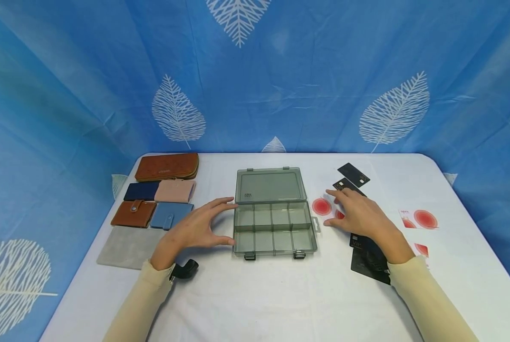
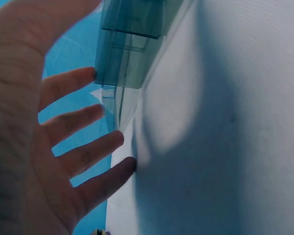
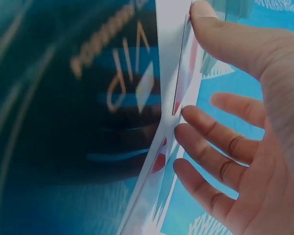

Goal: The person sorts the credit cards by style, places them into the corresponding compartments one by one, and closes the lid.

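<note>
A clear grey-green plastic organizer box (image 1: 273,228) lies on the table with its lid (image 1: 271,185) folded back, its divided compartments bare. My left hand (image 1: 199,228) is at the box's left side, thumb and fingers spread apart and nothing between them. In the left wrist view, the same hand (image 2: 73,152) shows its fingers extended beside the box (image 2: 130,58). Over the cards to the right of the box, my right hand (image 1: 363,213) has its thumb and forefinger apart, around a red-and-white card (image 1: 322,206). A black VIP card (image 3: 122,98) looms close in the right wrist view.
Black cards (image 1: 354,175) lie above and below the right hand, and more red-and-white cards (image 1: 425,219) are farther right. Several wallets, including a long brown one (image 1: 166,167), and a grey pouch (image 1: 130,247) line the left side. A blue leaf-print curtain (image 1: 297,95) hangs behind.
</note>
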